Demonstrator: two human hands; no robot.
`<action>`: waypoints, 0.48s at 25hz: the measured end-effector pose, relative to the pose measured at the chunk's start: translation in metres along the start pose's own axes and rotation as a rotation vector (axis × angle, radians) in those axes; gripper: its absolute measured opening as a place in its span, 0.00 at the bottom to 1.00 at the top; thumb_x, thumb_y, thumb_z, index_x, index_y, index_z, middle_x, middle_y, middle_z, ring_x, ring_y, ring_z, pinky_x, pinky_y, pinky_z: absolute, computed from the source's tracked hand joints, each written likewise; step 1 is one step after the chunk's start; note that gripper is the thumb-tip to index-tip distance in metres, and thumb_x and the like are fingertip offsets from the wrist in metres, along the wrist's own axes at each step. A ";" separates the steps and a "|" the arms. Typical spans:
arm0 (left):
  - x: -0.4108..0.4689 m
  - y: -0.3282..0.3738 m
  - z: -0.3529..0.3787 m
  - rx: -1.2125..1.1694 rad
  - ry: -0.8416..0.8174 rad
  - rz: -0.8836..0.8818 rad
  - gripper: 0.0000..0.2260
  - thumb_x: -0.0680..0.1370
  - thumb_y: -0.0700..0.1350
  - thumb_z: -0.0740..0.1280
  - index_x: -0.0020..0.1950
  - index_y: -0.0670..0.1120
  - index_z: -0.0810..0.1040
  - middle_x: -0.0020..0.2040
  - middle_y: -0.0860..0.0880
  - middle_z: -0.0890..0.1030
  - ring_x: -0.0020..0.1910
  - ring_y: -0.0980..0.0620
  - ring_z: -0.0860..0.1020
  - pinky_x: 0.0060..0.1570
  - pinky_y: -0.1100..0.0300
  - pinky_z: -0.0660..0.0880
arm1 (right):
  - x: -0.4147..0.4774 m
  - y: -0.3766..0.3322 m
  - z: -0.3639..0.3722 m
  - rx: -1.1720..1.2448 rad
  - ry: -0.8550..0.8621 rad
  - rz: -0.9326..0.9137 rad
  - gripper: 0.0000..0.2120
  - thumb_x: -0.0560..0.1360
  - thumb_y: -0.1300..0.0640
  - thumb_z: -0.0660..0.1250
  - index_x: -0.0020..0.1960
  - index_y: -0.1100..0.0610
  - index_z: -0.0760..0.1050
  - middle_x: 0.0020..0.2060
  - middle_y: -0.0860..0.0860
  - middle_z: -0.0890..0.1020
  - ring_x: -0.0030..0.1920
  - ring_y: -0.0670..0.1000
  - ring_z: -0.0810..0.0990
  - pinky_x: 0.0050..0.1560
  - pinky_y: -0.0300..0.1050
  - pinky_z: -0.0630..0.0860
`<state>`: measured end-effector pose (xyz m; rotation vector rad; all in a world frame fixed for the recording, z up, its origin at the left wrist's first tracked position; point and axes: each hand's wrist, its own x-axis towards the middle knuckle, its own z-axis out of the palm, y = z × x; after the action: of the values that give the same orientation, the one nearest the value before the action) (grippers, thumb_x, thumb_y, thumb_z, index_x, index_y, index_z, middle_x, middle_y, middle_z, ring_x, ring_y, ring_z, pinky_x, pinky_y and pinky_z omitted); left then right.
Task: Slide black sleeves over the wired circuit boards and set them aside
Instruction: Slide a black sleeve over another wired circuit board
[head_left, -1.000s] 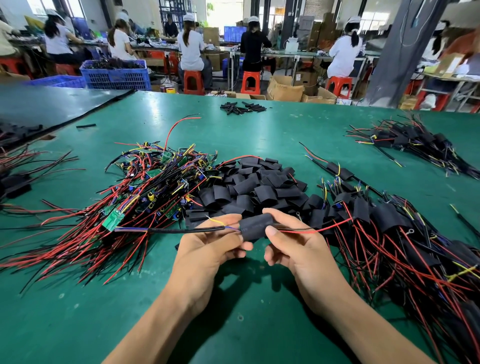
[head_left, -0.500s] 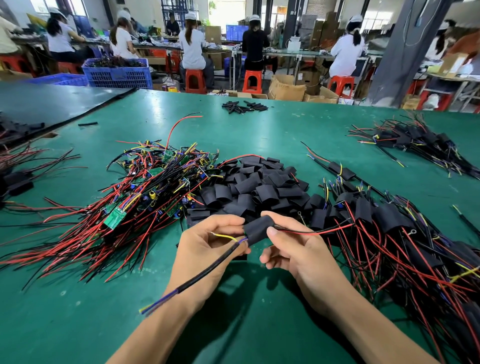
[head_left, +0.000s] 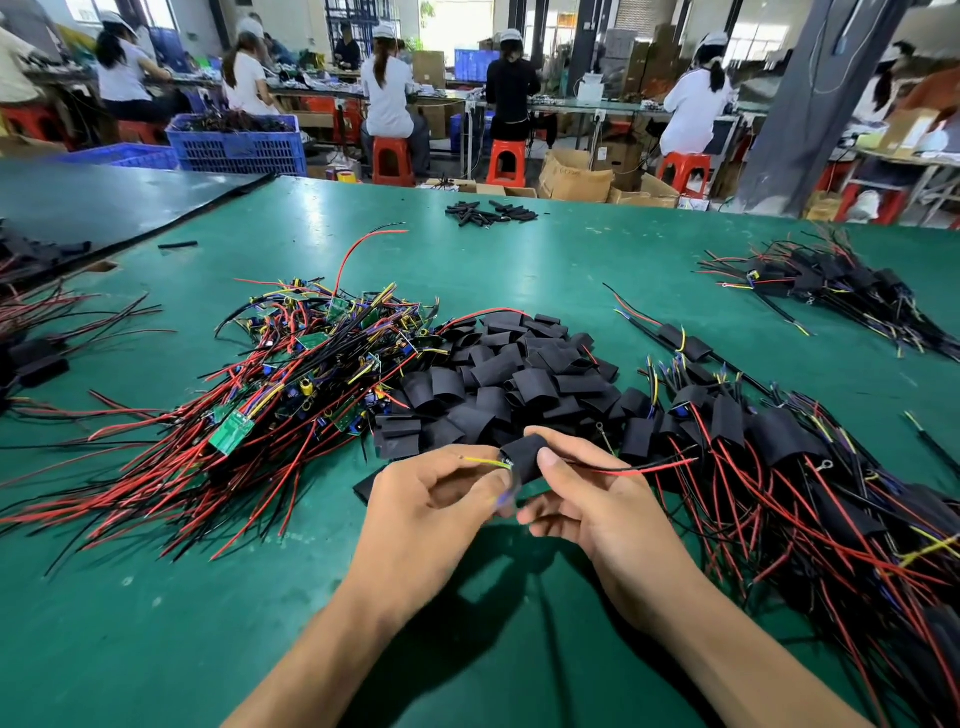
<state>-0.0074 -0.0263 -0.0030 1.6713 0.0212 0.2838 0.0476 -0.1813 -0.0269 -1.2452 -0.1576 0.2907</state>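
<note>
Near worktop (head_left: 156, 623) centre | step: sleeve (head_left: 524, 457) apparently seated | right hand (head_left: 597, 512) fingers clamped on sleeve, left hand (head_left: 431, 501) pinching wires (head_left: 478, 461) | next: set aside right.

bright daylight, glare on table (head_left: 291, 218) (edges bend).

Desk (head_left: 156, 623): green mat covering, smooth, semi-gloss, with patches of glare and scattered scuff marks.
Black sleeves (head_left: 519, 364): matt, thin-walled flexible plastic, flattened and creased (the held sleeve (head_left: 524, 457) looks the same).
Wires (head_left: 130, 483): red and black plastic insulation, smooth, slight sheen.
Circuit boards (head_left: 231, 434): green, glossy face.
Crate (head_left: 239, 148): blue moulded plastic, lattice walls.
Boxes (head_left: 574, 179): brown cardboard, matt.
Stools (head_left: 392, 158): red plastic, shiny.
</note>
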 end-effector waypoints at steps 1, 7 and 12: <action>0.000 0.001 0.000 -0.019 -0.003 -0.002 0.07 0.77 0.32 0.69 0.44 0.42 0.85 0.39 0.52 0.86 0.35 0.60 0.81 0.38 0.71 0.74 | 0.001 -0.001 -0.001 0.000 0.005 -0.005 0.12 0.71 0.55 0.71 0.53 0.52 0.85 0.40 0.58 0.85 0.33 0.54 0.83 0.33 0.41 0.78; 0.000 0.001 0.000 -0.012 -0.016 -0.046 0.10 0.77 0.37 0.71 0.45 0.52 0.86 0.38 0.53 0.86 0.34 0.62 0.80 0.37 0.71 0.75 | 0.003 0.002 -0.007 -0.018 0.004 -0.030 0.11 0.75 0.62 0.70 0.56 0.56 0.83 0.39 0.58 0.85 0.32 0.53 0.83 0.34 0.42 0.79; 0.002 -0.007 -0.002 0.093 0.034 0.001 0.08 0.76 0.37 0.72 0.43 0.50 0.86 0.35 0.51 0.85 0.33 0.59 0.81 0.38 0.68 0.77 | 0.002 0.004 -0.006 -0.039 -0.009 -0.051 0.11 0.77 0.67 0.67 0.58 0.59 0.81 0.40 0.58 0.85 0.31 0.54 0.82 0.34 0.44 0.80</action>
<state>-0.0048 -0.0231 -0.0093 1.7583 0.0594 0.3160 0.0506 -0.1851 -0.0323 -1.2762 -0.2031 0.2496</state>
